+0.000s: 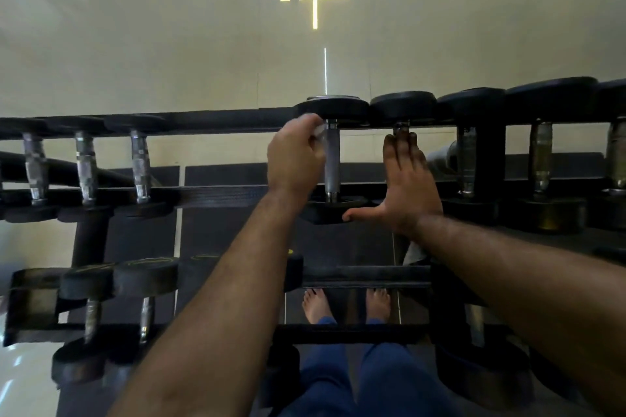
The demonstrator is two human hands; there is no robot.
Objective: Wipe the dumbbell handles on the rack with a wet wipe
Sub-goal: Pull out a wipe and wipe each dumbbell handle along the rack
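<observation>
A black two-tier rack (216, 196) holds several dumbbells with steel handles. My left hand (294, 157) is curled around a small white wipe (319, 132) and holds it against the top of the middle dumbbell's handle (332, 159). My right hand (404, 179) lies flat with straight fingers over the neighbouring dumbbell's handle, whose top end (401, 127) shows past the fingertips. Its thumb touches the near black head (325, 210) of the middle dumbbell.
More dumbbells sit on the upper rail at left (86, 166) and right (540, 156). The lower tier (355, 272) carries several at left (145, 276). A pale wall (169, 44) stands behind. My bare feet (316, 305) stand on dark mats below the rack.
</observation>
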